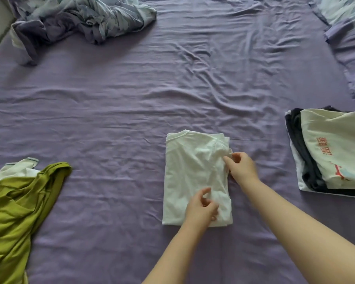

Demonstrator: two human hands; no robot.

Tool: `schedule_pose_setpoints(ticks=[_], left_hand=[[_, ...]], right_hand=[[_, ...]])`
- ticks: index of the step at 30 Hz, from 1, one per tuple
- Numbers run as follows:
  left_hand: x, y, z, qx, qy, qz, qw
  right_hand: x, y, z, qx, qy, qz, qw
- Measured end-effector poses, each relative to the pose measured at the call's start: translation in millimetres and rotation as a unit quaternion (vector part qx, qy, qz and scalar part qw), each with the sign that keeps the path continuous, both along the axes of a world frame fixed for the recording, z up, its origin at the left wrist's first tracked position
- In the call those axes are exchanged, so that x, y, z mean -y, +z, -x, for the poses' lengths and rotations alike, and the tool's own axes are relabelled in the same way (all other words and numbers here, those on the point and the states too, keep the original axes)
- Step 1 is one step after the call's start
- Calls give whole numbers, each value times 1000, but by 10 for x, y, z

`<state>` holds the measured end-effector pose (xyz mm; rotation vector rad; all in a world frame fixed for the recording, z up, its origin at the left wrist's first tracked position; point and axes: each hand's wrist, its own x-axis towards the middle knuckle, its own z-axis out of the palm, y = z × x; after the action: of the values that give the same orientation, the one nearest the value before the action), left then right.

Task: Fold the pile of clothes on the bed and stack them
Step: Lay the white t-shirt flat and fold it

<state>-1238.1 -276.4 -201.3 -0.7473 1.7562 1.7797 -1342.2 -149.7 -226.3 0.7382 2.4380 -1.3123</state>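
An olive-green garment (pixel 19 212) is lying crumpled at the left, running off the frame edge and hiding most of a white piece (pixel 16 169) under it. On the purple sheet (pixel 111 119), the folded white T-shirt (pixel 193 173) is lying at centre. The left hand (pixel 201 208) is curling over its near edge, fingers pinching fabric. The right hand (pixel 242 167) is pinching its right edge. The folded stack (pixel 332 152) is sitting at the right, partly cut off.
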Motion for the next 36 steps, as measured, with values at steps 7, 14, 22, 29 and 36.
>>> schedule_pose_setpoints(ticks=[7,14,22,29,36], left_hand=[[627,-126,105,-26,89,335,938],[598,172,268,114,94,5,989],[117,720,113,75,77,-159,981],[-704,1177,279,40,-5,-138,990],[-1707,1147,569,-25,-36,-101,994]], right_hand=[[200,-40,-404,65,13,23,998],[-3,237,-600,86,-46,237,966],[-617,1070,-1001,12,-64,351,934],[-1539,1591,-1033,-79,-96,350,929],[-2617,1489,-726,-87,-93,327,937]])
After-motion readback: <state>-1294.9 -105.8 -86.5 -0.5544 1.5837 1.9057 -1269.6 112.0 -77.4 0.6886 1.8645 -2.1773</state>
